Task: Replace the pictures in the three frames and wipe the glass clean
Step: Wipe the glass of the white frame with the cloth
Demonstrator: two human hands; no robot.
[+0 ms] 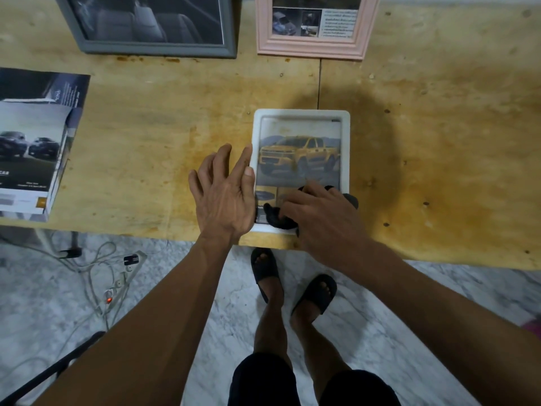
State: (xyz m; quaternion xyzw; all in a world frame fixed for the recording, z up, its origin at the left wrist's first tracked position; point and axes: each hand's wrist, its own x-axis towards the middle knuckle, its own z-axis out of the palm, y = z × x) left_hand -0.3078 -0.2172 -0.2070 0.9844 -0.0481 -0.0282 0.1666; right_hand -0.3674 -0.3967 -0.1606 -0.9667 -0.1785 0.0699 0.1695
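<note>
A white frame [346, 148] lies flat near the table's front edge, showing a yellow pickup truck picture under its glass. My left hand [224, 194] has spread fingers, with the index finger and thumb touching the frame's left border. My right hand [317, 215] presses a black cloth [276, 216] onto the lower part of the glass. A grey frame [152, 48] with a dark picture and a pink frame [313, 49] with a car page stand at the table's far edge.
A stack of car brochures [32, 148] lies at the table's left. The yellow wooden table [439, 142] ends just below the white frame. On the marble floor lie a power strip with cables [117, 285] and my feet in black sandals [292, 282].
</note>
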